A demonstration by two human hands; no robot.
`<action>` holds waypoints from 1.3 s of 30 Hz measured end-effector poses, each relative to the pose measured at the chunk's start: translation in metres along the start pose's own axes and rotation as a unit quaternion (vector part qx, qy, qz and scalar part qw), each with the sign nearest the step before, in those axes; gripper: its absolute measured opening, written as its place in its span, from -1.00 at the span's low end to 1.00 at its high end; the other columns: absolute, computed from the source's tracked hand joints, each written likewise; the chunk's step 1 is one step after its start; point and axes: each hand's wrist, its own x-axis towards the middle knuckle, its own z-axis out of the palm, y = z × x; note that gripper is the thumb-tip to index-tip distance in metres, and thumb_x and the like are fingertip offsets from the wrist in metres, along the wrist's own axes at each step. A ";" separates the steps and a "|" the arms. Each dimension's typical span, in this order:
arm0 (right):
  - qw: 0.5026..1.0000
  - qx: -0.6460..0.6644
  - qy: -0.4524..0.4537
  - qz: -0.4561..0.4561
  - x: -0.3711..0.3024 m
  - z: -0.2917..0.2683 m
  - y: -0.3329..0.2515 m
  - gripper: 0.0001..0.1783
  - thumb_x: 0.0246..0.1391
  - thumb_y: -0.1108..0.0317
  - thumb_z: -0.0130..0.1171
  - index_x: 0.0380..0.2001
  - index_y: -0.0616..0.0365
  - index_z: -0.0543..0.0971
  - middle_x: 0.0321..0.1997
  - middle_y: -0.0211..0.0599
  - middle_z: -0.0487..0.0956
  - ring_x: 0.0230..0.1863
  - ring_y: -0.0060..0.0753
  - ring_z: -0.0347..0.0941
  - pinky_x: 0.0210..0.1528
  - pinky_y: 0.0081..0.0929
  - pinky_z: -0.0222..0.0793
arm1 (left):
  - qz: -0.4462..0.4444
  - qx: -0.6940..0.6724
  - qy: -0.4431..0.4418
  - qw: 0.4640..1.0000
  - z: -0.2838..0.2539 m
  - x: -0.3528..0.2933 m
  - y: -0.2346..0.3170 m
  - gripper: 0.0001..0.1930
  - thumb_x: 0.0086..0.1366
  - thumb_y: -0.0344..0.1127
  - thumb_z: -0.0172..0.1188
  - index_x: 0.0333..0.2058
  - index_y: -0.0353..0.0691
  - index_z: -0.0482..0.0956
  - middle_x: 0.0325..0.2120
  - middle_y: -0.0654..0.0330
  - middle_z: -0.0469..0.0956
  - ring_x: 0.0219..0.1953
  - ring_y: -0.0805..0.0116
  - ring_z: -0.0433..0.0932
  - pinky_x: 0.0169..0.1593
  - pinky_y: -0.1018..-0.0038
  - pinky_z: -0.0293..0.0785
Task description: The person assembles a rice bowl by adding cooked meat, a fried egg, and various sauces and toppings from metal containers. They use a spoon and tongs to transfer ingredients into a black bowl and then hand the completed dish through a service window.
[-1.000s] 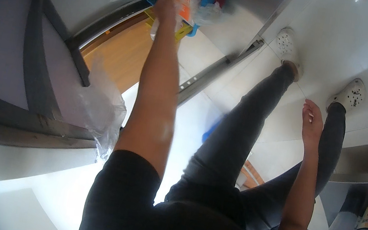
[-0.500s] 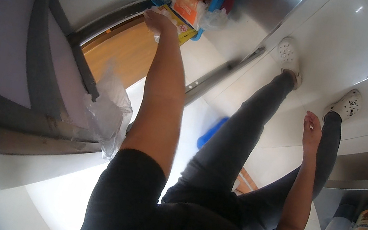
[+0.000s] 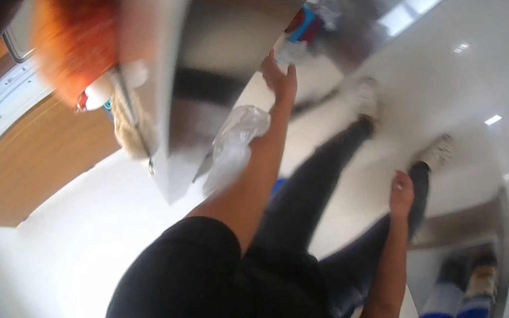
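Note:
Fingers and thumb apart, my left hand [image 3: 279, 77] is at the edge of a grey, shiny door-like panel [image 3: 222, 32]. Whether the palm presses on it cannot be made out. No object shows in that hand. A crumpled clear plastic bag [image 3: 237, 142] hangs by the panel's edge, against my left forearm. My right hand [image 3: 402, 196] hangs low in front of my right leg, its fingers curled in, with nothing visible in them. Beyond the panel's edge, part of a blue basket [image 3: 303, 26] with plastic packaging shows; the panel hides the rest.
At the left hang a blurred orange thing [image 3: 80, 15] and a beige fluffy thing [image 3: 129, 121], near a brown wooden surface [image 3: 33, 155]. On the right, a shelf holds two blue-lidded containers [image 3: 436, 317]. My feet in pale clogs [image 3: 437, 151] stand on light tiles.
My left hand has left the yellow package by the basket and moved right to the panel's edge. The panel has swung across, covering much of the basket area. The view has shifted and blurred.

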 end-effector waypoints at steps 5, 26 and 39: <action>0.993 -0.027 0.064 -0.101 -0.044 -0.110 -0.084 -0.73 0.15 0.34 0.02 -0.12 0.23 0.53 -0.22 -0.09 0.57 -0.22 -0.20 0.52 -0.10 -0.37 0.39 | 0.113 -0.011 -0.516 0.849 -0.114 -0.144 0.064 -0.37 0.17 -0.04 0.15 0.19 -0.06 0.25 0.19 -0.11 0.19 0.22 -0.19 0.14 0.24 0.05 0.11; 0.806 -0.146 -0.091 -0.566 -0.169 -0.080 -0.511 -0.78 0.07 0.45 0.10 -0.17 0.17 0.54 -0.18 -0.14 0.53 -0.23 -0.20 0.51 -0.14 -0.41 0.43 | -0.076 -0.437 -0.132 0.886 -0.461 -0.067 0.034 -0.70 0.27 -0.30 0.08 -0.03 -0.19 0.51 -0.26 0.28 0.57 -0.24 0.52 0.48 -0.14 0.55 0.38; 0.804 -0.361 0.075 -0.467 -0.168 0.041 -0.572 -0.36 0.04 0.19 0.14 0.18 0.15 0.27 0.11 0.01 0.33 0.09 0.07 0.32 0.05 -0.19 0.32 | 0.092 -0.255 0.021 0.962 -0.403 0.093 0.065 -0.47 -0.02 -0.08 0.35 -0.03 -0.03 0.48 -0.16 0.28 0.48 -0.10 0.26 0.44 -0.06 0.28 0.26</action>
